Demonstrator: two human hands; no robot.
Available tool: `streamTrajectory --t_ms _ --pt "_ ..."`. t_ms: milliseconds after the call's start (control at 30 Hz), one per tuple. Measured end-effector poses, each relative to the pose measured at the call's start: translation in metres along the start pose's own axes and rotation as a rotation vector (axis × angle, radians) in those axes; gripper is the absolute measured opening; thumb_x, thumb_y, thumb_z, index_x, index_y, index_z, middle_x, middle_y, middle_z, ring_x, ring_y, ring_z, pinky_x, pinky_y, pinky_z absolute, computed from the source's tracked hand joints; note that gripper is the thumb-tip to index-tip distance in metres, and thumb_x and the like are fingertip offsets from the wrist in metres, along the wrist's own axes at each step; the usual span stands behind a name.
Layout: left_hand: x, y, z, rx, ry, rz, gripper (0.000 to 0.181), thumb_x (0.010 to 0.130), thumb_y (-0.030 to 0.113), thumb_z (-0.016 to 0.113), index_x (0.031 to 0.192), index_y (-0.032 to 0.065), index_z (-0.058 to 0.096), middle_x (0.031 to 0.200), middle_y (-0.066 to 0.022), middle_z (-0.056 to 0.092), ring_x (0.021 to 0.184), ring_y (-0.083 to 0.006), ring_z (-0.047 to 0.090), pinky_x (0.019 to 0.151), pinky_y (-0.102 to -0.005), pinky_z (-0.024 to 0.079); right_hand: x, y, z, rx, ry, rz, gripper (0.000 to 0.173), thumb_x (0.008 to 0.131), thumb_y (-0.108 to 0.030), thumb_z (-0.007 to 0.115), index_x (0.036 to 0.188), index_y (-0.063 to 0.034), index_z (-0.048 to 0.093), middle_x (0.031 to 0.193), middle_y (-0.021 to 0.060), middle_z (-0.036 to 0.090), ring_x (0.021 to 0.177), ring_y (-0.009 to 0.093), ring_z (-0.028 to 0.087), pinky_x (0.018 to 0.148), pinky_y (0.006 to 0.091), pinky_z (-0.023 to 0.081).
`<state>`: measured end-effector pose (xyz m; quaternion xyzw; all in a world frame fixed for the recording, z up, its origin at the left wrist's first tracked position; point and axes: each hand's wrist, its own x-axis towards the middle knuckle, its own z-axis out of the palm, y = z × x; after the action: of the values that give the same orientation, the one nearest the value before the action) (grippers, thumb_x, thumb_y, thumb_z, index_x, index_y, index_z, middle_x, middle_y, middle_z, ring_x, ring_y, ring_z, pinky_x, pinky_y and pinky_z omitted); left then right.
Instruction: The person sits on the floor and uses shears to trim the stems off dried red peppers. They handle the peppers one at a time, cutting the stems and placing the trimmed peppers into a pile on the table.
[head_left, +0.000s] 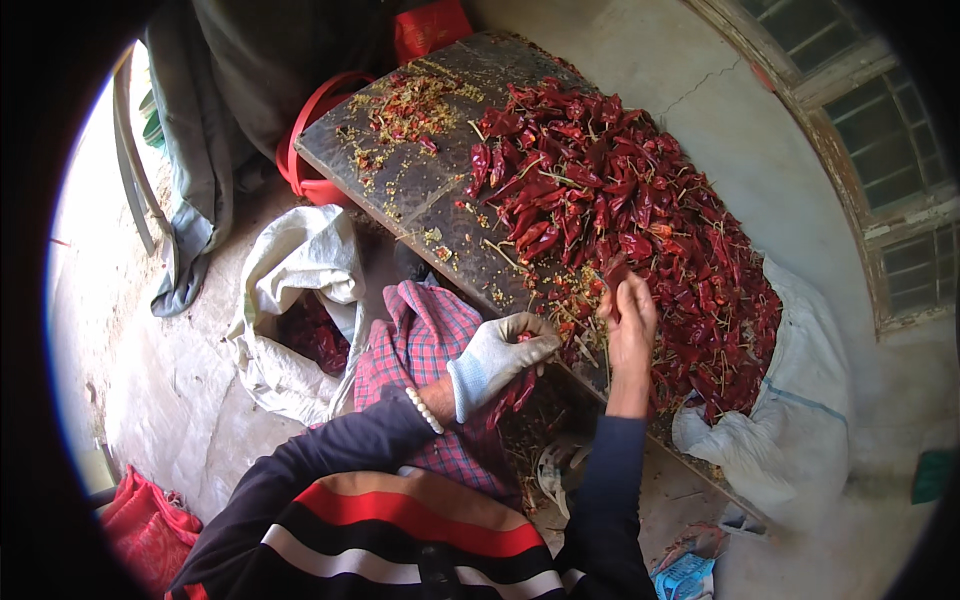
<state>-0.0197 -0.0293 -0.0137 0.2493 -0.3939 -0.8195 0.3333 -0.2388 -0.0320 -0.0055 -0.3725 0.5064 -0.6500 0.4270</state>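
Note:
A large heap of dried red chili peppers (615, 187) covers much of the dark tabletop (427, 180). My left hand (506, 356), in a white knitted glove with a blue cuff, is closed on dried red chili peppers (514, 397) that hang below it at the table's near edge. My bare right hand (631, 319) is to its right, over the near side of the heap, with its fingers around a dried red chili, slightly blurred. Yellow seeds and stem bits (574, 300) lie between the hands and the heap.
An open white woven sack (300, 240) with red chilies inside stands at the left. Another white woven sack (806, 375) lies under the heap's right end. Behind the table's far left corner is a red plastic bucket (322, 191). A blue plastic basket (684, 577) is on the floor.

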Motion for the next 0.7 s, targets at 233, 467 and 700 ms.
streamTrajectory --t_ms 233,467,700 --pt "-0.008 0.007 0.005 0.177 -0.013 0.221 0.055 0.084 0.024 0.076 0.128 -0.0012 0.056 0.110 -0.0046 0.064 0.095 -0.0087 0.058 0.084 -0.0255 0.049 -0.086 -0.019 0.045 0.049 -0.166 0.350 0.058 0.091 -0.030 0.066 0.139 -0.0070 0.043 0.092 0.0014 0.061 0.060 0.004 0.046 0.049 0.0179 0.034" --pt "-0.015 0.011 0.004 0.336 -0.034 -0.072 0.038 0.080 0.018 0.078 0.110 -0.0017 0.065 0.089 -0.0035 0.067 0.085 -0.0073 0.059 0.078 -0.0249 0.050 -0.102 -0.009 0.044 -0.180 -0.189 0.217 0.045 0.091 -0.019 0.064 0.131 -0.0056 0.049 0.105 0.0047 0.062 0.065 0.010 0.054 0.054 0.0238 0.043" --pt "-0.008 -0.006 0.001 0.619 0.116 0.092 0.044 0.072 0.019 0.080 0.107 -0.0031 0.065 0.082 -0.0074 0.070 0.077 -0.0093 0.062 0.070 -0.0287 0.053 -0.105 -0.047 0.043 -1.026 -0.204 -0.306 0.023 0.089 -0.011 0.067 0.110 -0.0035 0.061 0.095 0.0121 0.059 0.083 0.028 0.061 0.071 0.0369 0.051"
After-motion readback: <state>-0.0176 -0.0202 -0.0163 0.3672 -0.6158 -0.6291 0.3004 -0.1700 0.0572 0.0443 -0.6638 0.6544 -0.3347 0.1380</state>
